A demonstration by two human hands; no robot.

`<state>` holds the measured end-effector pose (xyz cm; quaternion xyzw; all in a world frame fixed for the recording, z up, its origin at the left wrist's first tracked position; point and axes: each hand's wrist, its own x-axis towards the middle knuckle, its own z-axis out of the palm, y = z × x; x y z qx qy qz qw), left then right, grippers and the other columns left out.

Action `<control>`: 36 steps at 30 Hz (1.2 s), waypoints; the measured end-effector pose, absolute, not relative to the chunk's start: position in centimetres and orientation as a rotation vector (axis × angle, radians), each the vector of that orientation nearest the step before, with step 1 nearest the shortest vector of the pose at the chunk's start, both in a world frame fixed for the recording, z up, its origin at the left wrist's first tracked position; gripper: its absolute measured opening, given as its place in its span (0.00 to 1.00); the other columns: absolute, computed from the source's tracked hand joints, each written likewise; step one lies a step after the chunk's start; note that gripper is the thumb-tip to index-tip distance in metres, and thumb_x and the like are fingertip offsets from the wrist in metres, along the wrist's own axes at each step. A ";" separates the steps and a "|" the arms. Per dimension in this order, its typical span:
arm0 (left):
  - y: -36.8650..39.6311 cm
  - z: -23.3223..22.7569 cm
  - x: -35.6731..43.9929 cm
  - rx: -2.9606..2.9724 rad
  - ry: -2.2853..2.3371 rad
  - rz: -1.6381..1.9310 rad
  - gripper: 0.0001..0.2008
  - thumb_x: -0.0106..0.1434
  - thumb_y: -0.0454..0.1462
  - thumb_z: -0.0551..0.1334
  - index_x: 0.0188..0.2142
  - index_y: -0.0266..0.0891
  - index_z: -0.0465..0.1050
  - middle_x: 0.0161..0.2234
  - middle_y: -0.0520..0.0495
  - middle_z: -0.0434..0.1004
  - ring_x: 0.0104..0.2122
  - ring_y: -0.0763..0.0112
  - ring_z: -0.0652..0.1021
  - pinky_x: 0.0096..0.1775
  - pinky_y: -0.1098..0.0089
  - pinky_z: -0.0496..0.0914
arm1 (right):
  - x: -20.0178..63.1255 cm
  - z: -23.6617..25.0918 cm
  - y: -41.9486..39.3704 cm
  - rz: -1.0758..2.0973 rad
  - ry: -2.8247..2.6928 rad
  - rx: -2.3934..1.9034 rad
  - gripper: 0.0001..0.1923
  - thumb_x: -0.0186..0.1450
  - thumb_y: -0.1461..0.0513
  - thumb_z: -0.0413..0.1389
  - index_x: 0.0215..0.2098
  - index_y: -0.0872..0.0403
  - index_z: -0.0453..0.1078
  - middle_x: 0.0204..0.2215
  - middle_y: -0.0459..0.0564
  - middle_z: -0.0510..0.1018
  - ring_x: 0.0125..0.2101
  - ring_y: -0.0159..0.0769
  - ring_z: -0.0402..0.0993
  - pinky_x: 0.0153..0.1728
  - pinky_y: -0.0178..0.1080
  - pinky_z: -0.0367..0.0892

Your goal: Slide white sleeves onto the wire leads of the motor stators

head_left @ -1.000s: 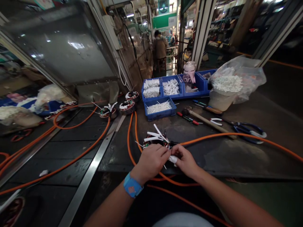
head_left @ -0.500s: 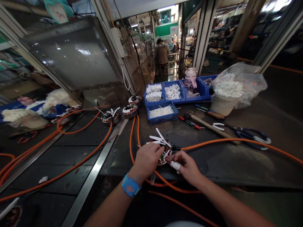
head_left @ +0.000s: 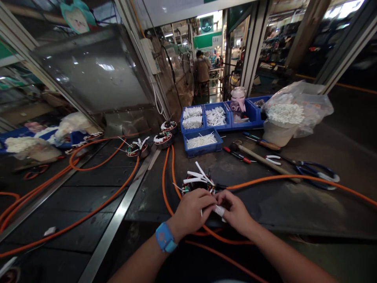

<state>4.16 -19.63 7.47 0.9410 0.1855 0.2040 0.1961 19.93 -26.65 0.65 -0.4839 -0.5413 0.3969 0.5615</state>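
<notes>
A round motor stator (head_left: 196, 181) with white sleeves sticking up sits at the near edge of the dark bench (head_left: 294, 204). My left hand (head_left: 193, 210), with a blue wristband, rests on its near side, fingers curled around it. My right hand (head_left: 235, 210) meets the left and pinches a small white sleeve piece (head_left: 219, 210) beside the stator. An orange hose (head_left: 279, 179) ends right at the stator. The stator's near half is hidden by my hands.
Blue bins (head_left: 203, 142) of white sleeves stand behind, with a hammer (head_left: 259, 157), screwdrivers (head_left: 237, 154), blue-handled scissors (head_left: 316, 173) and a bagged bucket of white parts (head_left: 287, 116). Other stators (head_left: 163, 138) lie left beside orange hoses (head_left: 97, 204). A person (head_left: 202, 70) stands far off.
My hands drew closer together over the stator's near side, and the stator tipped back flatter. The camera tilted slightly, shifting the scene down.
</notes>
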 end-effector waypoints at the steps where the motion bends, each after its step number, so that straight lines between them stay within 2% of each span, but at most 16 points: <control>1: -19.6 7.3 4.1 2.589 0.548 0.614 0.07 0.62 0.33 0.57 0.36 0.40 0.73 0.35 0.48 0.75 0.36 0.72 0.74 0.38 0.71 0.70 | 20.1 1.0 -26.7 0.899 -1.354 -1.154 0.10 0.57 0.59 0.58 0.29 0.53 0.60 0.35 0.49 0.71 0.35 0.34 0.68 0.37 0.36 0.65; 4: -19.6 6.7 4.1 2.582 0.571 0.696 0.06 0.62 0.33 0.57 0.36 0.39 0.73 0.33 0.48 0.75 0.34 0.72 0.74 0.36 0.72 0.69 | 20.5 1.7 -26.7 0.860 -1.541 -1.263 0.07 0.60 0.59 0.55 0.28 0.54 0.62 0.30 0.47 0.70 0.31 0.32 0.66 0.33 0.34 0.62; 6: -19.7 6.6 4.1 2.671 0.533 0.722 0.08 0.62 0.31 0.55 0.37 0.39 0.72 0.34 0.47 0.75 0.35 0.71 0.74 0.36 0.71 0.69 | 20.6 1.8 -26.8 0.916 -1.600 -1.287 0.11 0.63 0.58 0.50 0.26 0.55 0.63 0.23 0.44 0.68 0.26 0.30 0.63 0.29 0.33 0.60; 9: -19.9 6.5 4.1 2.779 0.611 0.774 0.08 0.62 0.31 0.54 0.37 0.39 0.72 0.37 0.45 0.74 0.38 0.68 0.73 0.39 0.66 0.69 | 20.9 1.8 -27.7 0.938 -1.637 -1.247 0.16 0.65 0.58 0.47 0.22 0.56 0.64 0.20 0.44 0.67 0.23 0.29 0.62 0.26 0.32 0.58; 12: -20.0 5.8 3.9 2.772 0.828 0.760 0.08 0.59 0.36 0.58 0.39 0.38 0.70 0.37 0.43 0.73 0.39 0.63 0.73 0.46 0.57 0.67 | 21.2 2.5 -28.3 0.948 -1.583 -1.204 0.15 0.64 0.60 0.47 0.22 0.56 0.67 0.20 0.45 0.70 0.23 0.29 0.65 0.26 0.32 0.59; 14: -19.8 4.9 3.8 2.779 0.911 0.716 0.11 0.56 0.39 0.61 0.38 0.37 0.70 0.33 0.44 0.73 0.36 0.61 0.73 0.47 0.52 0.65 | 20.8 3.3 -27.2 0.972 -1.494 -1.165 0.12 0.61 0.62 0.48 0.23 0.55 0.69 0.22 0.46 0.73 0.25 0.31 0.68 0.27 0.33 0.61; 16: -19.5 4.0 3.8 2.803 0.909 0.726 0.09 0.54 0.41 0.62 0.33 0.38 0.70 0.27 0.47 0.72 0.31 0.62 0.73 0.45 0.52 0.66 | 19.8 4.0 -24.8 0.973 -1.404 -1.198 0.11 0.58 0.63 0.49 0.21 0.55 0.68 0.21 0.46 0.72 0.24 0.31 0.68 0.26 0.33 0.61; 18: -19.3 3.2 4.1 2.809 0.888 0.814 0.07 0.53 0.40 0.63 0.29 0.38 0.69 0.25 0.47 0.72 0.30 0.63 0.73 0.42 0.54 0.67 | 18.4 4.5 -21.9 0.965 -1.338 -1.285 0.10 0.56 0.64 0.49 0.17 0.55 0.63 0.17 0.44 0.67 0.20 0.29 0.64 0.21 0.31 0.58; 21: -19.2 3.0 4.5 2.823 0.904 0.901 0.08 0.54 0.40 0.63 0.31 0.38 0.70 0.28 0.44 0.74 0.32 0.60 0.74 0.41 0.54 0.67 | 17.0 4.7 -19.1 1.003 -1.333 -1.306 0.10 0.57 0.63 0.49 0.18 0.55 0.63 0.15 0.43 0.66 0.18 0.28 0.62 0.17 0.30 0.56; 24: -19.3 3.8 4.0 2.852 0.913 0.812 0.13 0.55 0.41 0.63 0.38 0.37 0.70 0.33 0.43 0.75 0.35 0.59 0.75 0.44 0.52 0.67 | 19.0 4.7 -19.6 1.054 -1.438 -1.204 0.11 0.60 0.60 0.49 0.25 0.55 0.68 0.22 0.46 0.73 0.23 0.31 0.69 0.23 0.33 0.65; 26: -19.1 4.7 2.9 2.889 0.837 0.746 0.21 0.56 0.42 0.63 0.48 0.37 0.66 0.40 0.40 0.75 0.41 0.57 0.74 0.47 0.52 0.67 | 23.2 4.3 -21.3 0.864 -1.571 -1.187 0.10 0.62 0.58 0.50 0.35 0.54 0.70 0.35 0.50 0.77 0.36 0.36 0.73 0.37 0.38 0.69; 27: -18.9 5.3 2.2 2.922 0.771 0.734 0.24 0.57 0.42 0.62 0.52 0.37 0.63 0.44 0.40 0.74 0.44 0.57 0.73 0.49 0.53 0.66 | 26.1 4.0 -22.4 0.646 -1.639 -1.243 0.12 0.62 0.58 0.50 0.41 0.54 0.69 0.43 0.53 0.74 0.44 0.39 0.70 0.45 0.43 0.67; 29: -17.9 6.5 0.5 3.011 0.626 0.726 0.26 0.59 0.42 0.61 0.55 0.38 0.60 0.48 0.40 0.72 0.49 0.59 0.71 0.51 0.55 0.65 | 33.0 2.8 -25.0 0.199 -1.655 -1.587 0.19 0.61 0.57 0.52 0.50 0.53 0.65 0.51 0.57 0.69 0.52 0.46 0.64 0.52 0.50 0.60; 31: -16.5 7.6 -0.8 3.097 0.497 0.613 0.24 0.60 0.41 0.61 0.55 0.40 0.61 0.48 0.43 0.73 0.49 0.61 0.71 0.52 0.57 0.64 | 40.1 1.3 -28.0 -0.136 -1.588 -1.942 0.23 0.60 0.54 0.51 0.51 0.57 0.64 0.51 0.63 0.68 0.51 0.52 0.64 0.50 0.53 0.60; 33: -14.9 8.4 -1.4 3.154 0.413 0.403 0.23 0.59 0.41 0.62 0.54 0.43 0.62 0.48 0.45 0.72 0.49 0.63 0.70 0.52 0.59 0.63 | 45.9 -0.6 -31.1 -0.304 -1.547 -2.199 0.24 0.59 0.51 0.50 0.49 0.57 0.66 0.47 0.66 0.70 0.46 0.54 0.68 0.43 0.52 0.63; 36: -13.2 9.1 -1.4 3.195 0.324 0.148 0.20 0.59 0.42 0.63 0.51 0.45 0.65 0.47 0.48 0.73 0.49 0.64 0.69 0.54 0.60 0.60 | 50.9 -3.0 -34.8 -0.496 -1.510 -2.279 0.25 0.55 0.44 0.47 0.40 0.50 0.69 0.36 0.63 0.73 0.34 0.54 0.71 0.32 0.53 0.63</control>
